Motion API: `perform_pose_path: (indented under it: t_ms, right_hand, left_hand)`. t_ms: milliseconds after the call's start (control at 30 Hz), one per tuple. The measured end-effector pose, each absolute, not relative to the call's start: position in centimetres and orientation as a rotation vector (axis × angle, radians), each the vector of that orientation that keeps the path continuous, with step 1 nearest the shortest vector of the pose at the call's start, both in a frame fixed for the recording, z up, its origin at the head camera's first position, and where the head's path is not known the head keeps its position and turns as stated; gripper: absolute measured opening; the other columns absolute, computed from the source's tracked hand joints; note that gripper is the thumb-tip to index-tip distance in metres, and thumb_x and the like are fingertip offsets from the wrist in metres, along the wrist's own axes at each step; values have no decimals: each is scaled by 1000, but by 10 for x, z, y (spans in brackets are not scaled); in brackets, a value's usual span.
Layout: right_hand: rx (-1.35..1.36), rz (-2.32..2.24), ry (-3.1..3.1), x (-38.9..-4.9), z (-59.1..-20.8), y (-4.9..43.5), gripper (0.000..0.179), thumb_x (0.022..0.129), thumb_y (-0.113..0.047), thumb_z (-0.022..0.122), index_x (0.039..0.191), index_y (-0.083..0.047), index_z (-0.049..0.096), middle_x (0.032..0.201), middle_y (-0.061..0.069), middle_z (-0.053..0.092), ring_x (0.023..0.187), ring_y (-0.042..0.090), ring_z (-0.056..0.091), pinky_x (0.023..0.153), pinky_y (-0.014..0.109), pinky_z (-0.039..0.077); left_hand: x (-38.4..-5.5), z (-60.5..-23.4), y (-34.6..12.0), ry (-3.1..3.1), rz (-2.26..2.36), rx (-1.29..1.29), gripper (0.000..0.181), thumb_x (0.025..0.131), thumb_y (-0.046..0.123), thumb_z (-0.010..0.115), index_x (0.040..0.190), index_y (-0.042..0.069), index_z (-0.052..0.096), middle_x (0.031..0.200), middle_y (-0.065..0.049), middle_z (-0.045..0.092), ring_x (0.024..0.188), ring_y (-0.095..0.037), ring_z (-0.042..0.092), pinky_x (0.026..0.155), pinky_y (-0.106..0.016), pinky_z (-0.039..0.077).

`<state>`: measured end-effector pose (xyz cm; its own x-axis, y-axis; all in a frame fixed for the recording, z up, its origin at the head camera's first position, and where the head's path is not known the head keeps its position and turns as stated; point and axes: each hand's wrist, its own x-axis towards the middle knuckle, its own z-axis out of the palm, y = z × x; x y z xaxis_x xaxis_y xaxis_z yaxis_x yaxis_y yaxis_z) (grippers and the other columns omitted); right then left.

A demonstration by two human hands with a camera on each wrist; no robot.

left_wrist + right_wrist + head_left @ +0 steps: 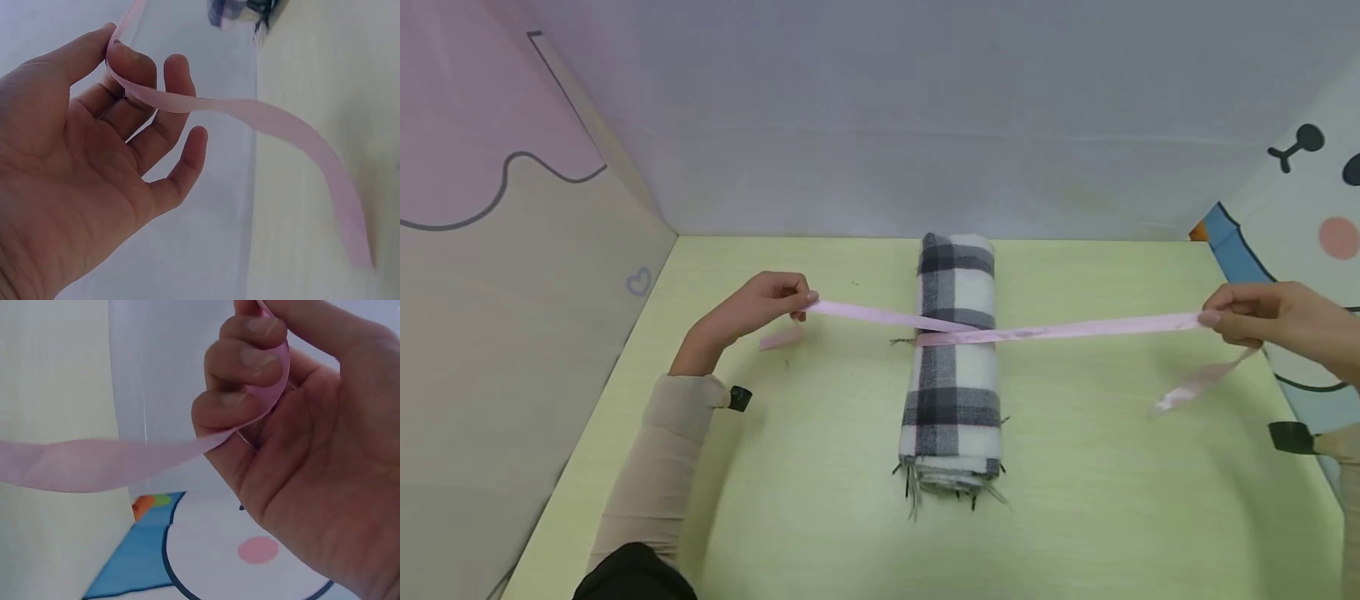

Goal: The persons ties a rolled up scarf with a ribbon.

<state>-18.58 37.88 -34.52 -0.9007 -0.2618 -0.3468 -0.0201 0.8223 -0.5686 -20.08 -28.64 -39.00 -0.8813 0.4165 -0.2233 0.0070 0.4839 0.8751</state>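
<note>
Cloth [955, 371], a checked bundle lying mid-tabletop [820, 458], should be soft, light and hard to damage; its sides offer the safest hold, as loose layers may shift. Well apart, the left hand [771, 296] and right hand [1277, 317] each pinch one length of ribbon [1097, 327], the tails hanging free. That strip looks limp, thin and probably slippery, best taken flat between thumb and finger. Its run beneath the bundle is hidden, and how the lengths cross on top is unclear. The right wrist view cuts off that pinch; fringe [913, 487] threads blur together.
</note>
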Motion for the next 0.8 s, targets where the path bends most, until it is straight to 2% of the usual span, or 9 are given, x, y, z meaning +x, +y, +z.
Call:
perform_pose_path:
  t_ms: [167, 300, 367, 467, 567, 667, 800]
  right_hand:
    - [-178, -750, 2651, -189, -345, 393, 27, 111, -25, 54, 111, 1, 60, 67, 7, 48, 64, 22, 43, 60, 32, 33]
    - [-141, -680, 2690, -189, -351, 404, 35, 112, -30, 50, 114, 4, 59, 66, 8, 44, 62, 24, 42, 61, 32, 30]
    - [-117, -663, 2704, -189, -355, 409, 38, 112, -31, 49, 115, 6, 57, 65, 8, 43, 62, 25, 42, 61, 32, 30]
    - [-113, -625, 2707, -190, -361, 415, 41, 113, -31, 46, 119, 9, 55, 68, 6, 44, 63, 24, 41, 60, 32, 31]
    - [-115, -554, 2714, -192, -368, 419, 44, 112, -32, 48, 119, 10, 56, 75, 6, 52, 66, 18, 41, 61, 30, 33]
    - [-143, -495, 2742, -193, -378, 423, 42, 110, -30, 54, 115, 11, 60, 84, 13, 64, 70, 13, 48, 63, 29, 41]
    - [-190, -451, 2731, -193, -394, 423, 36, 108, -25, 59, 113, 11, 64, 94, 19, 70, 76, 16, 57, 66, 34, 50]
  left_hand:
    - [-198, -390, -313, 2399, 1326, 267, 42, 104, 45, 63, 94, 5, 60, 92, -7, 61, 103, -47, 58, 97, -42, 43]
    - [-195, -395, -338, 2455, 1296, 185, 43, 105, 46, 61, 96, 4, 60, 96, -7, 62, 103, -35, 60, 97, -43, 40]
    - [-193, -399, -350, 2484, 1283, 140, 44, 105, 46, 60, 97, 3, 59, 95, -9, 60, 102, -29, 57, 95, -44, 39]
    - [-190, -407, -368, 2531, 1240, 72, 46, 106, 47, 59, 98, 2, 58, 95, -9, 58, 101, -26, 51, 89, -44, 38]
    - [-188, -420, -384, 2572, 1182, 11, 46, 106, 48, 57, 100, 2, 57, 95, -8, 56, 97, -27, 47, 82, -41, 37]
    - [-186, -435, -394, 2593, 1129, -12, 45, 107, 48, 56, 104, 3, 59, 100, -7, 57, 95, -26, 46, 79, -37, 37]
    - [-186, -452, -399, 2625, 1052, -15, 43, 107, 45, 56, 108, 3, 64, 106, -8, 62, 93, -25, 49, 79, -35, 41]
